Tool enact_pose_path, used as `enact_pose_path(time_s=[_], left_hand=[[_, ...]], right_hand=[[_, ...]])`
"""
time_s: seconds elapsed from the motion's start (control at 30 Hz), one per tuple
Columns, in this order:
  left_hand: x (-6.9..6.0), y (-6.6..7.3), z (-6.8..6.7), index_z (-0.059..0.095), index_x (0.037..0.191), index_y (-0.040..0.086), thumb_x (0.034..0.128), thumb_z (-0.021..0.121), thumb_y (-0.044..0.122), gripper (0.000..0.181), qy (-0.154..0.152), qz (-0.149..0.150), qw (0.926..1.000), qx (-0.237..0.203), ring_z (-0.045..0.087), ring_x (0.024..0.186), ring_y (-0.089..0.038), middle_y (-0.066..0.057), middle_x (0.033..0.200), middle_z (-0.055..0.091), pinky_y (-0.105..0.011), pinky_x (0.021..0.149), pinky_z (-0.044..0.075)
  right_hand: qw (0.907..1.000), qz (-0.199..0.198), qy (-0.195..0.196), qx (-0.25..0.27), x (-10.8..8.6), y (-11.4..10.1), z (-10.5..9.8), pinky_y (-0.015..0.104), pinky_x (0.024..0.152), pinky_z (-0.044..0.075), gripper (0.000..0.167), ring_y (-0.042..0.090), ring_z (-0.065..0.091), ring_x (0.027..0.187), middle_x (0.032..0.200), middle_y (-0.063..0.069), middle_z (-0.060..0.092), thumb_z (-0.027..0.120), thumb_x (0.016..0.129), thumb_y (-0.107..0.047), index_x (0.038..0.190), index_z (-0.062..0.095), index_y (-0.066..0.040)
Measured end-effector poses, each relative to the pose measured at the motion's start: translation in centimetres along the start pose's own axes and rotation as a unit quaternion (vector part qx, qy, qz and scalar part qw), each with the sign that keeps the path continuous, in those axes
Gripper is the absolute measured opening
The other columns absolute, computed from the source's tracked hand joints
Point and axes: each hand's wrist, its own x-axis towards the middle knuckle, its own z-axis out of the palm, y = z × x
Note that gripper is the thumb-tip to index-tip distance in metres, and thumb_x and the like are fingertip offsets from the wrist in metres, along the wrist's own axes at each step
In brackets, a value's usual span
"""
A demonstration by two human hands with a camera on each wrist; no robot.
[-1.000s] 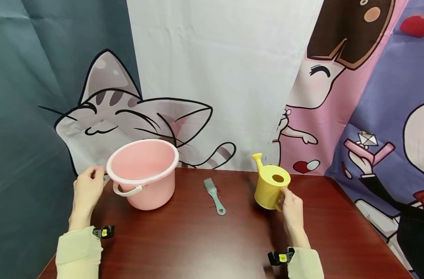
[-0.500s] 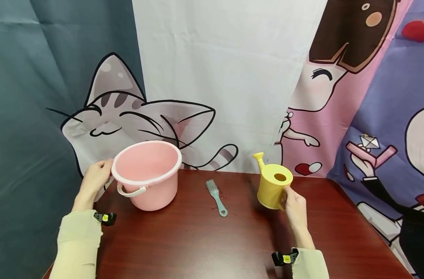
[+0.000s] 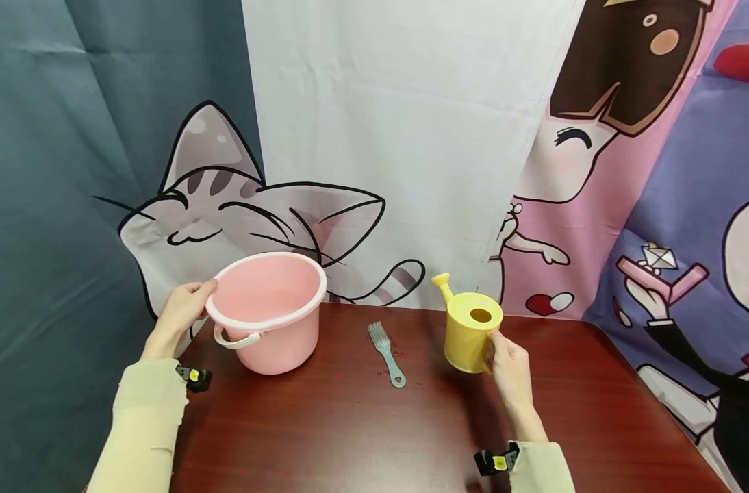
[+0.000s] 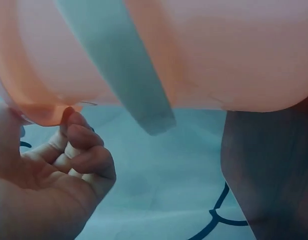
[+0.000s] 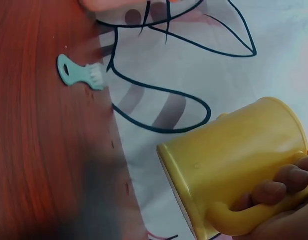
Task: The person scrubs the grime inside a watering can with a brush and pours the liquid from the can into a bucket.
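A pink bucket (image 3: 278, 346) with a white rim stands at the left of the table, its pale handle (image 3: 235, 341) hanging down in front. At its left rim my left hand (image 3: 180, 311) pinches the edge; the left wrist view shows thumb and fingers (image 4: 86, 150) on the rim. My right hand (image 3: 511, 370) grips the handle of a yellow watering can (image 3: 467, 342), held up off the table with its spout pointing to the far left. In the right wrist view the fingers curl round the can's handle (image 5: 243, 217).
Between bucket and can, a small teal brush (image 3: 388, 356) with pale bristles lies on the dark red wooden table (image 3: 325, 438). Printed cloth (image 3: 387, 137) hangs right behind the table's far edge and along both sides.
My left hand has come in from just left of the bucket and taken its rim. My right hand has brought the watering can a little to the left.
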Motion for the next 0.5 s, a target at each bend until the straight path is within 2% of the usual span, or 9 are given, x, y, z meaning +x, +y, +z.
enact_pose_path(time_s=[0.07,0.23,0.37,0.5], left_hand=[[0.2,-0.1,0.2,0.059,0.095,-0.006,0.1003,0.044,0.045,0.053,0.004,0.005,1.0000,0.003,0.049,0.067,-0.013,0.003,0.068,0.052,-0.028,0.062,0.041],[0.3,-0.2,0.4,0.060,0.103,-0.007,0.1012,0.042,0.045,0.055,0.002,0.011,0.9997,0.022,0.051,0.080,-0.014,0.000,0.081,0.057,-0.027,0.069,0.043],[0.3,-0.1,0.5,0.059,0.098,-0.006,0.1010,0.042,0.044,0.053,0.003,0.012,0.9995,0.029,0.049,0.080,-0.018,-0.001,0.079,0.055,-0.030,0.069,0.041],[0.2,-0.1,0.1,0.058,0.095,-0.006,0.1011,0.042,0.043,0.051,0.007,0.020,0.9992,0.034,0.049,0.080,-0.020,-0.001,0.077,0.054,-0.030,0.068,0.041]], right_hand=[[0.9999,-0.008,-0.002,-0.013,-0.1,-0.2,0.3,0.024,0.045,0.027,0.052,0.011,0.030,0.048,0.052,-0.001,0.032,0.048,0.103,-0.027,0.059,0.036,-0.002],[0.9955,-0.047,0.000,-0.082,-0.2,-0.8,1.4,0.024,0.049,0.033,0.052,0.013,0.037,0.053,0.055,0.000,0.037,0.050,0.102,-0.031,0.062,0.041,-0.001],[0.9873,-0.088,0.009,-0.132,-0.1,-1.5,2.6,0.025,0.051,0.035,0.050,0.014,0.041,0.057,0.057,0.001,0.041,0.050,0.102,-0.030,0.060,0.043,-0.005],[0.9806,-0.120,0.004,-0.154,0.1,-2.3,4.0,0.027,0.050,0.032,0.048,0.015,0.039,0.056,0.057,0.001,0.040,0.051,0.101,-0.027,0.058,0.042,-0.009]])
